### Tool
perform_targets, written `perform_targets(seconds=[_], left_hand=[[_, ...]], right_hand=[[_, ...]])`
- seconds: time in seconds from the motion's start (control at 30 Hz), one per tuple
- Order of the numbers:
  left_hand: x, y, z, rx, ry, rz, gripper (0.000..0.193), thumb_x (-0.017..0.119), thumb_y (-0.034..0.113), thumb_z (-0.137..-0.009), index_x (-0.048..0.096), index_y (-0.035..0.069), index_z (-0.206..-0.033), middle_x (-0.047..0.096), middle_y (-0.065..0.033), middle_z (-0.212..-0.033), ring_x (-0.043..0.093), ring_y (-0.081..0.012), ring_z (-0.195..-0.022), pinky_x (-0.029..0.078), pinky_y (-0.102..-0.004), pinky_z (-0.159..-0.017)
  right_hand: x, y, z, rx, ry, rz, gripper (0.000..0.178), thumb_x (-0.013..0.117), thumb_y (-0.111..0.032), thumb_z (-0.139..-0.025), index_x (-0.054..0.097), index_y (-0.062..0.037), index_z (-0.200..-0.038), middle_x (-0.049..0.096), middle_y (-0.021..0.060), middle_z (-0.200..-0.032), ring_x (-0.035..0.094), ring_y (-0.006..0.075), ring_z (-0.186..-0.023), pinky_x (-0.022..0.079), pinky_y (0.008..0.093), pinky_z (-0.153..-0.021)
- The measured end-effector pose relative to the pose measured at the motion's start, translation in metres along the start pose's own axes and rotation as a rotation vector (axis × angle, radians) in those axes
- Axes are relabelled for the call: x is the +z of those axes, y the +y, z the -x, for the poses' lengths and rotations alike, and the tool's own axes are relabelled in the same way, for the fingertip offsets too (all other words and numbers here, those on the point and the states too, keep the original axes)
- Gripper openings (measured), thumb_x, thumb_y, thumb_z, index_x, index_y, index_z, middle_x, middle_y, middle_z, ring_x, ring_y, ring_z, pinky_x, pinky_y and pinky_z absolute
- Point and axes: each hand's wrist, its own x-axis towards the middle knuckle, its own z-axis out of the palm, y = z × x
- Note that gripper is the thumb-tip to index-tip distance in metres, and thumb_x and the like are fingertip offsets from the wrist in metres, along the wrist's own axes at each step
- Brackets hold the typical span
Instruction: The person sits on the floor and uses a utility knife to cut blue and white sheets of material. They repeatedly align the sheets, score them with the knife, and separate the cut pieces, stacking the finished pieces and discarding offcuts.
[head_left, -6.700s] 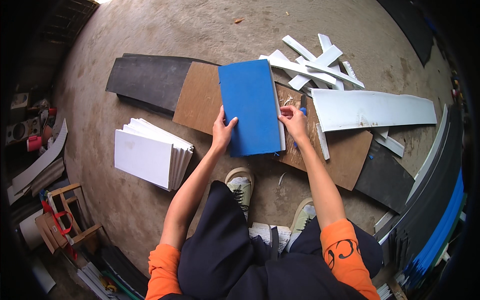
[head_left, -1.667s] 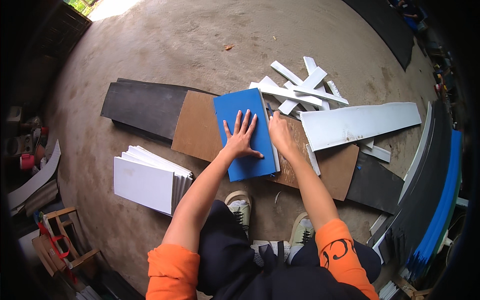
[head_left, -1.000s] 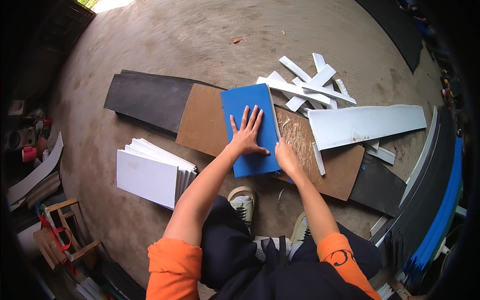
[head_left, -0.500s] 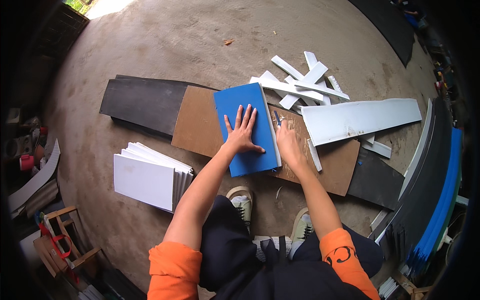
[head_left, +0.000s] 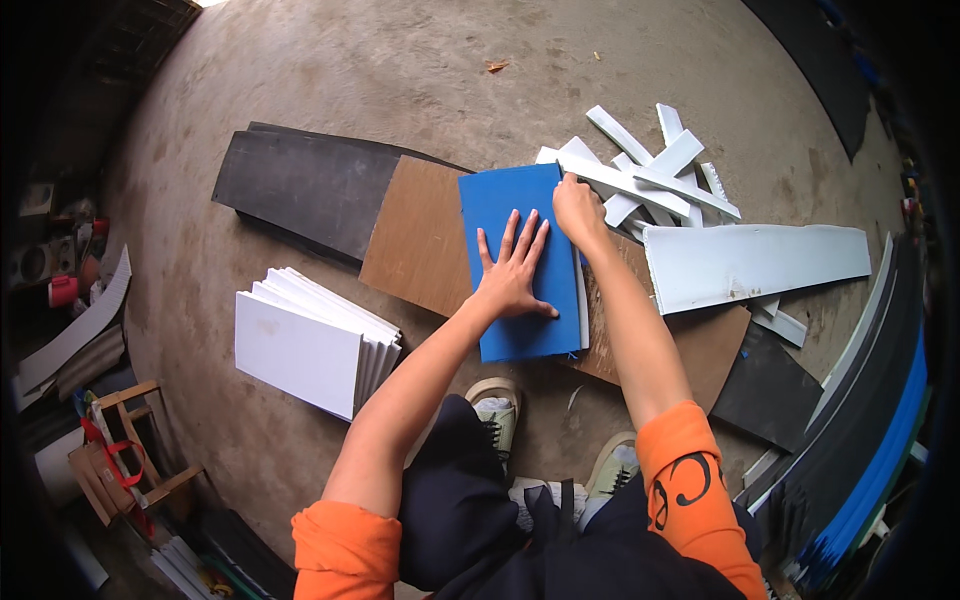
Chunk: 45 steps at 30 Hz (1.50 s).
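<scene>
My left hand (head_left: 514, 284) lies flat with fingers spread on a blue rectangular panel (head_left: 515, 190), pressing it against the brown board (head_left: 415, 230). A white panel (head_left: 583, 310) shows as a strip beneath the blue one, along its right edge. At the blue panel's far right corner, my right hand (head_left: 578, 210) is closed around a utility knife (head_left: 562, 170); only a small dark bit of it shows past the fingers. Scratches and shavings mark the brown board beside my right forearm.
White offcut strips (head_left: 675, 155) lie heaped beyond the board, near a large white sheet (head_left: 760, 260). Left of my feet leans a stack of white panels (head_left: 300, 335). Black boards (head_left: 310, 170) extend under the brown board. Long black and blue sheets (head_left: 895, 400) line the right side.
My right hand with the utility knife has moved away from me, from midway along the blue panel's right edge to its far corner. My left hand stays on the panel. The view has shifted slightly.
</scene>
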Motion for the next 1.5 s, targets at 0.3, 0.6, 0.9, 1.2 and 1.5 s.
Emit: perform_targets(seconds=[0.3, 0.6, 0.9, 1.2, 1.5], left_hand=[[0.001, -0.002, -0.001, -0.017, -0.010, -0.049, 0.134, 0.071, 0.064, -0.037, 0.001, 0.012, -0.138, -0.005, -0.0077, -0.145, -0.013, -0.0283, -0.132, -0.011, -0.0655, -0.091], [0.009, -0.007, -0.004, 0.024, 0.049, -0.036, 0.132, 0.070, 0.066, -0.038, 0.004, 0.012, -0.138, -0.003, -0.0077, -0.145, -0.013, -0.0275, -0.132, -0.011, -0.0644, -0.092], [0.008, -0.009, -0.006, 0.025, 0.208, 0.260, 0.098, 0.064, 0.063, -0.057, 0.025, 0.015, -0.133, 0.015, -0.0031, -0.142, 0.000, -0.0218, -0.133, -0.012, -0.0565, -0.097], [0.004, 0.030, -0.014, -0.268, 0.354, 0.260, 0.084, 0.071, 0.046, -0.054, 0.029, 0.013, -0.120, 0.019, -0.0088, -0.133, 0.004, -0.0321, -0.130, -0.003, -0.0651, -0.094], [-0.047, -0.023, 0.001, -0.397, 0.331, 0.563, 0.081, 0.066, 0.039, -0.070, 0.019, 0.009, -0.128, 0.028, -0.0180, -0.131, 0.022, -0.0305, -0.126, 0.016, -0.0561, -0.098]], right_hand=[[0.032, 0.064, 0.195, 0.142, -0.196, -0.138, 0.024, 0.036, -0.022, -0.089, 0.042, 0.0005, -0.094, 0.057, 0.0292, -0.079, 0.054, 0.0464, -0.080, 0.043, 0.0531, -0.070], [0.009, 0.093, 0.255, 0.233, -0.127, -0.263, 0.024, 0.040, -0.023, -0.089, 0.042, 0.0013, -0.091, 0.058, 0.0267, -0.076, 0.058, 0.0423, -0.076, 0.045, 0.0498, -0.064], [0.051, 0.087, 0.128, 0.178, 0.178, -0.653, 0.026, 0.063, -0.007, -0.069, 0.047, 0.0020, -0.087, 0.058, 0.0160, -0.077, 0.059, 0.0315, -0.074, 0.045, 0.0378, -0.066], [0.047, 0.085, 0.132, 0.145, 0.272, -0.935, 0.025, 0.064, -0.004, -0.065, 0.047, -0.0019, -0.083, 0.057, 0.0106, -0.077, 0.058, 0.0211, -0.072, 0.046, 0.0333, -0.066], [-0.035, 0.124, 0.150, -0.015, 0.470, -0.886, 0.024, 0.065, -0.011, -0.070, 0.047, -0.0036, -0.084, 0.058, 0.0077, -0.076, 0.057, 0.0185, -0.071, 0.045, 0.0320, -0.068]])
